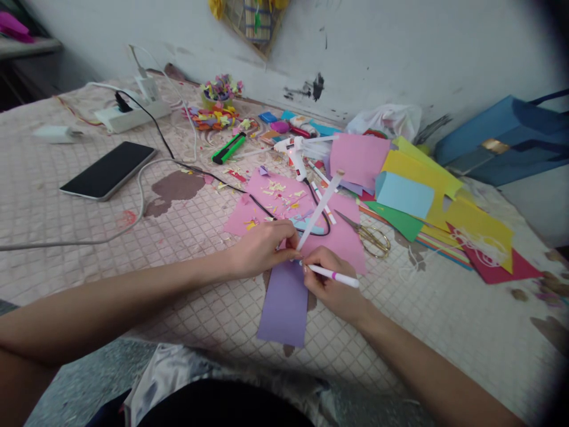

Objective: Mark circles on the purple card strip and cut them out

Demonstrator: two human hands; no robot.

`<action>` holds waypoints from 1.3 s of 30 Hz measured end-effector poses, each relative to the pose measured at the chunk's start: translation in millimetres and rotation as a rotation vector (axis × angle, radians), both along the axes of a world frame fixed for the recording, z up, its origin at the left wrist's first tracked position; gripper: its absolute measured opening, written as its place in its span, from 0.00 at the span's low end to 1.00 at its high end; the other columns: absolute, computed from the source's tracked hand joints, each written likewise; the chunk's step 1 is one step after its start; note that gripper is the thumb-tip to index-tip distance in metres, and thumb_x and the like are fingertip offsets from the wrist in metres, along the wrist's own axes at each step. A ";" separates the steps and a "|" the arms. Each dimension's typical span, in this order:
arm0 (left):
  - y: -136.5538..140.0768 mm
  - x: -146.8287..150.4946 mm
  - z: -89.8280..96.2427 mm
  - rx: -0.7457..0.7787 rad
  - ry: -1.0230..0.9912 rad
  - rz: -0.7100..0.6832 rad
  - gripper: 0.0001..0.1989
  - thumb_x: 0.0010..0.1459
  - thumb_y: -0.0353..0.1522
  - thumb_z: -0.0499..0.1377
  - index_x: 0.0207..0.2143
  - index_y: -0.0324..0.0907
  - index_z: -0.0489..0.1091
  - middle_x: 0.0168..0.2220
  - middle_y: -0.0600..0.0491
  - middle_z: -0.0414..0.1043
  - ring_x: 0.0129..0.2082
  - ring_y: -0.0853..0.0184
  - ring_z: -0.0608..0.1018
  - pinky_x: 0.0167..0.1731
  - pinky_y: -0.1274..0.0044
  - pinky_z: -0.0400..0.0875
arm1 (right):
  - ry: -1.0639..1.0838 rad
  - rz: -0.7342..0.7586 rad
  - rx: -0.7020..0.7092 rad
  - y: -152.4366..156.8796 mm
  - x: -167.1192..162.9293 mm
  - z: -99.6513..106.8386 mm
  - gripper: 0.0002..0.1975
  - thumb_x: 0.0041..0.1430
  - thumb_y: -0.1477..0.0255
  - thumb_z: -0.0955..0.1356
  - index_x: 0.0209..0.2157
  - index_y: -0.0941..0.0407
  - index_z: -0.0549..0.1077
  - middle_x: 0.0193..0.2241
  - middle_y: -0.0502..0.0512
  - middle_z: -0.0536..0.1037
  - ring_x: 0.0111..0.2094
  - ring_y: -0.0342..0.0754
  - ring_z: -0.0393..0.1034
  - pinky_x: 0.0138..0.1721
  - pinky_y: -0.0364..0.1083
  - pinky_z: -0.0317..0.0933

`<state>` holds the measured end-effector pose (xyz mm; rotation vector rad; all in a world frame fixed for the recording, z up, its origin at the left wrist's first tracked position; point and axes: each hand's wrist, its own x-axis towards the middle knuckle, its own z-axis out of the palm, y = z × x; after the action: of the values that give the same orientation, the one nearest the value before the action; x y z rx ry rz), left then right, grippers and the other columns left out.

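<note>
My left hand (263, 246) presses down a long white ruler-like strip (320, 207) that slants up to the right from the top edge of a purple paper strip (285, 303). My right hand (329, 283) grips a white pen with a pink band (334, 275), its tip at the top edge of the purple paper, close to my left fingertips. The purple paper lies on the quilted cover, partly over a pink sheet (284, 204) strewn with paper scraps.
Gold-handled scissors (372, 237) lie right of the pink sheet. A glue gun (299, 155) stands behind, its black cord running left to a power strip (132, 115). Coloured sheets (422, 190) pile up at right, with a blue bag (507, 142) beyond. A phone (109, 170) lies at left.
</note>
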<state>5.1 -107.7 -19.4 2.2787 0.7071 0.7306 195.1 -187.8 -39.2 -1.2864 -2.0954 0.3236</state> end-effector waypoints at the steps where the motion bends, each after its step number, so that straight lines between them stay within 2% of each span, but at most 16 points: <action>1: -0.1 0.1 0.0 0.001 0.001 0.003 0.08 0.56 0.30 0.64 0.28 0.38 0.67 0.27 0.57 0.68 0.27 0.73 0.70 0.28 0.81 0.61 | -0.003 -0.001 0.003 -0.3 0.2 -0.1 0.05 0.59 0.77 0.63 0.31 0.53 0.65 0.24 0.47 0.69 0.23 0.42 0.64 0.26 0.41 0.58; 11: -0.9 0.8 1.5 -0.008 0.002 0.009 0.09 0.56 0.28 0.64 0.27 0.38 0.66 0.25 0.58 0.66 0.25 0.74 0.68 0.27 0.82 0.59 | 0.004 0.024 0.008 -1.1 -1.6 1.7 0.05 0.59 0.78 0.63 0.31 0.53 0.65 0.24 0.47 0.70 0.23 0.42 0.65 0.26 0.41 0.59; 21: -1.5 1.3 3.3 -0.041 0.010 0.000 0.08 0.57 0.28 0.63 0.27 0.38 0.67 0.27 0.57 0.68 0.27 0.73 0.69 0.29 0.81 0.61 | -0.013 0.043 -0.009 -1.0 -2.2 -5.1 0.05 0.60 0.77 0.64 0.32 0.52 0.66 0.27 0.50 0.72 0.27 0.44 0.68 0.30 0.43 0.62; 33: -0.1 0.2 1.2 -0.051 0.010 0.001 0.07 0.56 0.27 0.63 0.28 0.37 0.68 0.27 0.57 0.68 0.28 0.72 0.70 0.30 0.80 0.62 | -0.058 0.117 0.070 -2.4 -4.3 -4.7 0.04 0.63 0.76 0.62 0.37 0.53 0.68 0.30 0.53 0.74 0.33 0.46 0.71 0.34 0.45 0.66; 35: 0.0 -0.2 1.3 -0.048 0.015 0.002 0.07 0.56 0.28 0.64 0.28 0.37 0.68 0.27 0.57 0.68 0.28 0.72 0.70 0.30 0.80 0.62 | 0.009 0.079 0.046 -1.9 -3.3 -1.0 0.03 0.62 0.75 0.63 0.35 0.54 0.68 0.28 0.51 0.73 0.29 0.45 0.69 0.31 0.43 0.64; 39: -0.3 0.0 0.7 -0.019 0.023 0.018 0.08 0.56 0.30 0.64 0.28 0.38 0.68 0.27 0.57 0.68 0.28 0.72 0.70 0.29 0.80 0.61 | 0.263 -0.111 -0.054 1.4 1.4 6.4 0.03 0.60 0.74 0.64 0.32 0.54 0.68 0.24 0.48 0.70 0.22 0.41 0.63 0.22 0.41 0.57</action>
<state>5.1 -108.1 -18.7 2.2689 0.7436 0.7045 196.5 -186.4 -32.8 -1.3091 -1.7993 0.4760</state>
